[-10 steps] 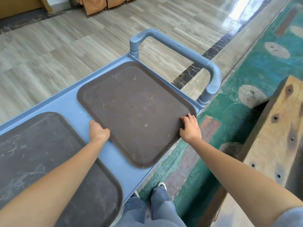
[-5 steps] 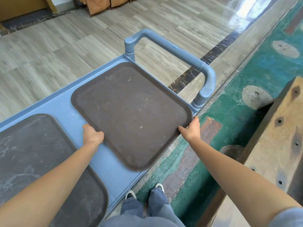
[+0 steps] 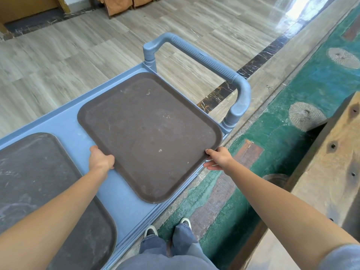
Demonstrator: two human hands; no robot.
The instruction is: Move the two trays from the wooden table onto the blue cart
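Note:
A dark brown tray [image 3: 148, 133] lies on the top of the blue cart [image 3: 64, 123], near the handle end, its near corner reaching the cart's front edge. My left hand [image 3: 100, 159] grips the tray's left edge. At the tray's right edge my right hand [image 3: 219, 158] holds on, thumb on top and fingers underneath. A second, darker grey tray [image 3: 39, 191] rests flat on the cart to the left, partly hidden under my left forearm.
The cart's blue handle [image 3: 204, 63] arches over its far right end. A wooden table [image 3: 331, 172] stands at the right, above a green patterned carpet [image 3: 282, 133]. My feet [image 3: 167, 228] stand close to the cart's edge. Wood-look floor lies beyond.
The brown tray has slid slightly left on the cart. My right hand shifted from resting on the tray's corner to gripping its right edge; my left hand stays on the left edge.

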